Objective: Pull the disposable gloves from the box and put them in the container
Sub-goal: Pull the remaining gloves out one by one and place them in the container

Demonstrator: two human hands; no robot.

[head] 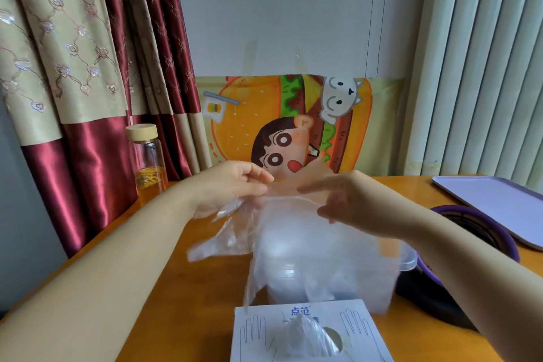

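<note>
Left hand [235,185] pinches one edge of a thin, clear plastic disposable glove [264,232] between thumb and fingertips, raised above and beyond the white cardboard glove box [361,329]. The right hand [352,200] meets the same film on the other side. Its fingers are blurred, so I cannot tell whether they grip the glove or only touch it.

The glove hangs spread between the two hands. Its loose lower part drapes over a clear round-cornered plastic container [410,258], which stands just beyond the box on the orange-brown wooden table [176,288]. Another crumpled clear glove [305,332] pokes up out of the slot in the box.

The step in hand looks like getting the pulled glove into the container. The film is wide and floppy, and one flap trails off beyond the box to its left, outside the container. To do this well, bring the hands together so the glove gathers into a loose bunch. Then lower it straight down over the opening and press it in before letting go. Film this light is likely to cling to skin and lift back out, so tuck in any trailing flap.
</note>
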